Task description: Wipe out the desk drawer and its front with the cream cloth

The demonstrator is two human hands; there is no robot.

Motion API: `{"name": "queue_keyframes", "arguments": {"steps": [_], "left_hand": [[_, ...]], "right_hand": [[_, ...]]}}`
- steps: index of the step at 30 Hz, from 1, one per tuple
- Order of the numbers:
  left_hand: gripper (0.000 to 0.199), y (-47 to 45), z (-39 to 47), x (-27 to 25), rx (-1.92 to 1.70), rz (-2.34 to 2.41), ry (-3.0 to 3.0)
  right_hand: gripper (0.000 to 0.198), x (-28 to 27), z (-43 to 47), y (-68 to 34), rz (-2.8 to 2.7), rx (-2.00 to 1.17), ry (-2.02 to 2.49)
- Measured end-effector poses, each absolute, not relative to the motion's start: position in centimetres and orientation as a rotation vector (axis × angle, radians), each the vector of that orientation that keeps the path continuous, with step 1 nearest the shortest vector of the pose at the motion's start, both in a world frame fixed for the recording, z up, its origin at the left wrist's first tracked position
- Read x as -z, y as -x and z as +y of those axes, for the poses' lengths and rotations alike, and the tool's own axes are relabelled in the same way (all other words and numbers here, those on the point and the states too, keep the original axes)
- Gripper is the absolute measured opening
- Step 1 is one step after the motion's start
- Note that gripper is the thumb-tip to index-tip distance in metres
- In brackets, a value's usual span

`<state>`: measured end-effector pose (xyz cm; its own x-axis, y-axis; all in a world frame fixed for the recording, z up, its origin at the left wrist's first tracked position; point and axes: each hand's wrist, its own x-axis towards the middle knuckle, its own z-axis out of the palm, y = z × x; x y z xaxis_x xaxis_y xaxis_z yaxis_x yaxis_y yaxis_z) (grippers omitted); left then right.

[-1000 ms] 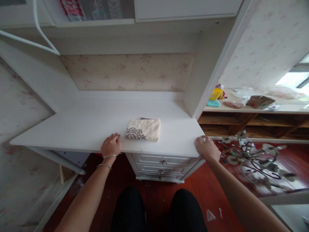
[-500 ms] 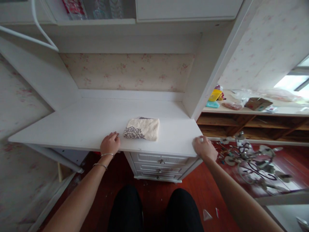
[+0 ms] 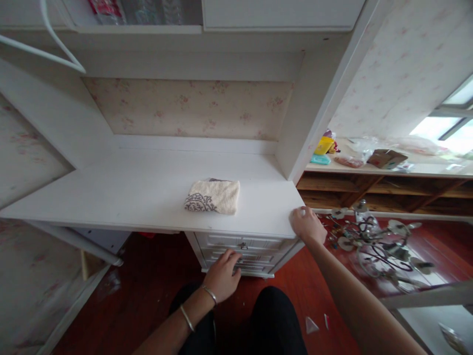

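My left hand (image 3: 224,274) hovers in front of the white drawer unit (image 3: 207,252), near its metal knobs (image 3: 243,246). Its thumb and forefinger are apart, with nothing visible between them; two bangles (image 3: 187,318) circle that wrist. At the front right corner of the white desk (image 3: 121,190), my right hand (image 3: 308,226) curls round the edge. A small pale spot shows among its fingers, too small to make out. On the desktop above the drawers lies a folded cream towel (image 3: 218,196) with a grey pattern, touched by neither hand.
A chandelier (image 3: 384,241) lies on the red wooden floor (image 3: 291,288) to the right. Behind it, a low wooden shelf unit (image 3: 332,183) carries plastic bags and a cardboard box (image 3: 387,159). A white cable (image 3: 61,49) hangs at upper left. Cupboards overhang the desk.
My left hand has left the desk's front edge and moved right and down, in front of the drawers. My right hand stays at the corner. The view has shifted slightly.
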<state>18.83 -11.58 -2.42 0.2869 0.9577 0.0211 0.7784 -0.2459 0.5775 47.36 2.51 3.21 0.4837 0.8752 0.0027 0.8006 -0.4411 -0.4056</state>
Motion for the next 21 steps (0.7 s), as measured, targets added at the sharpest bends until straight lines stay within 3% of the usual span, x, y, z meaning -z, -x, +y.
{"name": "queue_keyframes", "arguments": {"steps": [5, 13, 21], "left_hand": [[0.062, -21.9, -8.7, 4.6, -0.308, 1.606, -1.973], [0.045, -22.9, -6.2, 5.9, -0.244, 1.680, -1.953], [0.043, -22.4, -6.1, 6.0, -0.295, 1.657, -1.995]], "right_hand": [[0.051, -3.2, 2.6, -47.4, -1.407, -0.298, 2.389], [0.051, -3.6, 2.6, -47.3, -1.383, -0.320, 2.405], [0.051, -3.5, 2.5, -47.2, -1.374, -0.316, 2.394]]}}
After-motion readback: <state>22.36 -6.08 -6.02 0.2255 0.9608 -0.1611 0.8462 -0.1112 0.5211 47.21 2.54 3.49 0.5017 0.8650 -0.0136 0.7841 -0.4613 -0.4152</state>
